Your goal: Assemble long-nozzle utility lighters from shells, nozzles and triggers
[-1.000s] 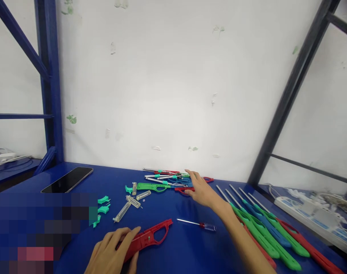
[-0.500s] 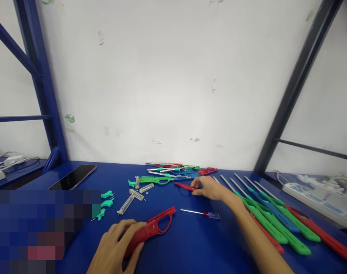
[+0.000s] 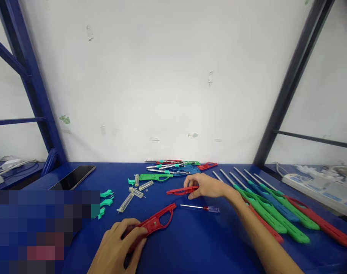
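Note:
My left hand (image 3: 120,243) grips a red plastic lighter handle shell (image 3: 159,220) low over the table's near side; its looped trigger opening points away to the right. Farther off, my right hand (image 3: 200,185) pinches a second red handle shell (image 3: 180,190), seen nearly edge-on. Between the hands and to the right lies a screwdriver (image 3: 210,209) with a clear purple-and-red handle. Left of the second shell are several clear fuel tanks (image 3: 125,203) and several turquoise triggers (image 3: 106,203). Behind them lies a green handle shell (image 3: 154,177).
Several long-necked lighters (image 3: 276,213) in green, blue and red lie in a row at the right. Metal tubes and loose shells (image 3: 187,167) are heaped by the wall. A phone (image 3: 73,177) lies at the back left; a power strip (image 3: 312,188) is beyond the right post.
My right hand has drawn the second red shell slightly left and turned it, so more of its loop shows. My left hand keeps its grip. The view has shifted slightly.

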A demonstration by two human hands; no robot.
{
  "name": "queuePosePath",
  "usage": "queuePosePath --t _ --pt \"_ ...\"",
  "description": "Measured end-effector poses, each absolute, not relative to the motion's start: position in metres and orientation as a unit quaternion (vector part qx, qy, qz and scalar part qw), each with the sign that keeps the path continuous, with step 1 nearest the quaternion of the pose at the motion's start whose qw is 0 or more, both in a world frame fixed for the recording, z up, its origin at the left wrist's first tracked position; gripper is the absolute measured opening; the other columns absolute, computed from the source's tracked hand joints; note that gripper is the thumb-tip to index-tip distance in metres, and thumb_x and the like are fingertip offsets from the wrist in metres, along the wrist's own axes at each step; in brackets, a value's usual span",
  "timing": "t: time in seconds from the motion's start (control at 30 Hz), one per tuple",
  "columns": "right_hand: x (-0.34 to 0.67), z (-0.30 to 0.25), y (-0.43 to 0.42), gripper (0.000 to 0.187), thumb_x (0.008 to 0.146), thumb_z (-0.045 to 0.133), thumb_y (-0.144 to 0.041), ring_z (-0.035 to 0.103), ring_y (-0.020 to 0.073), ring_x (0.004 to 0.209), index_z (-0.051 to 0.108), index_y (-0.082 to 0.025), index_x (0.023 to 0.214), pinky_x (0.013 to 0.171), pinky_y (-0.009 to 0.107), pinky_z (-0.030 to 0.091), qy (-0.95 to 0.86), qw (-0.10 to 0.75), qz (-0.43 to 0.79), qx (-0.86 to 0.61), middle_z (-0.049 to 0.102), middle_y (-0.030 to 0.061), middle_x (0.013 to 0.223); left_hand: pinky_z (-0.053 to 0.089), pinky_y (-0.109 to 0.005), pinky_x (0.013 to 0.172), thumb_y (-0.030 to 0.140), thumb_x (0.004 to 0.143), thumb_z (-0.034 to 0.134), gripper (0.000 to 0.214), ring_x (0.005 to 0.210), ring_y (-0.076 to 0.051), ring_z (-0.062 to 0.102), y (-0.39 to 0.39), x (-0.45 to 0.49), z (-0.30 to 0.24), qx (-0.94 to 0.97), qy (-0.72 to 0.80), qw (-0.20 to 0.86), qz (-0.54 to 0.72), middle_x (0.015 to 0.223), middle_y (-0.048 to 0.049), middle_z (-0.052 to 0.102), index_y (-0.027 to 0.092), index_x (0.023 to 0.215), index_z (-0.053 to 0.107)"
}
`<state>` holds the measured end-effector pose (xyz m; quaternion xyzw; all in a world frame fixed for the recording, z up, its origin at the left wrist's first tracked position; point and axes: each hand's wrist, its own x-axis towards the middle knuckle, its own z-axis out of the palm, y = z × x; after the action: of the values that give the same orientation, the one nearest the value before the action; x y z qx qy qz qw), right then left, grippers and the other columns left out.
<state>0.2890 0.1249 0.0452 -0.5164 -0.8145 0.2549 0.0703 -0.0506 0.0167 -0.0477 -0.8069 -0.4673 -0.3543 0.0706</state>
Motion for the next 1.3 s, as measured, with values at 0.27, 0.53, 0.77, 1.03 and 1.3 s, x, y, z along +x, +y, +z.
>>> queuePosePath --t 0.27,0.53,0.77,1.03,1.3 --pt "0.286 0.058 0.116 0.028 0.101 0.071 -0.039 0.071 0.0219 0.099 0.069 -0.017 0.118 0.088 0.043 0.060 -0.812 0.094 0.261 -0.513 0.072 0.0061 0.115 0.067 -0.031 0.077 0.041 0.106 0.054 0.026 0.091 -0.021 0.076 0.016 -0.046 -0.045 -0.799 -0.441 0.109 -0.395 0.109 -0.0010 0.077 0.036 0.107 0.080" --pt "0.282 0.066 0.110 0.033 0.086 0.081 -0.048 0.058 0.0173 0.078 0.077 -0.019 0.100 0.068 0.029 0.041 -0.795 0.138 0.333 -0.488 0.067 0.0007 0.086 0.068 -0.040 0.084 0.033 0.102 0.057 0.030 0.102 -0.027 0.075 0.012 -0.048 -0.048 -0.807 -0.473 0.131 -0.329 0.122 -0.0062 0.074 0.038 0.123 0.078" --pt "0.280 0.075 0.100 0.046 0.083 0.083 -0.050 0.061 0.0154 0.074 0.077 -0.021 0.118 0.064 0.026 0.041 -0.775 0.099 0.432 -0.450 0.071 0.0008 0.084 0.068 -0.057 0.082 0.043 0.103 0.050 0.062 0.110 -0.035 0.075 0.013 -0.039 -0.051 -0.748 -0.534 0.168 -0.357 0.135 -0.0175 0.063 0.032 0.164 0.039" --pt "0.232 0.060 0.084 0.042 0.079 0.087 -0.051 0.071 0.0153 0.074 0.075 -0.021 0.105 0.063 0.022 0.046 -0.783 0.032 0.477 -0.398 0.077 0.0003 0.080 0.069 -0.037 0.085 0.037 0.101 0.062 0.028 0.100 -0.025 0.078 0.009 -0.043 -0.040 -0.801 -0.461 0.083 -0.372 0.112 -0.0027 0.076 0.035 0.127 0.071" --pt "0.222 0.057 0.077 0.043 0.084 0.079 -0.065 0.064 0.0161 0.073 0.085 -0.024 0.096 0.062 0.026 0.044 -0.832 0.095 0.360 -0.411 0.078 0.0002 0.083 0.067 -0.028 0.085 0.033 0.103 0.059 0.020 0.100 -0.020 0.077 0.006 -0.046 -0.040 -0.790 -0.506 -0.006 -0.347 0.114 -0.0017 0.073 0.033 0.117 0.073"
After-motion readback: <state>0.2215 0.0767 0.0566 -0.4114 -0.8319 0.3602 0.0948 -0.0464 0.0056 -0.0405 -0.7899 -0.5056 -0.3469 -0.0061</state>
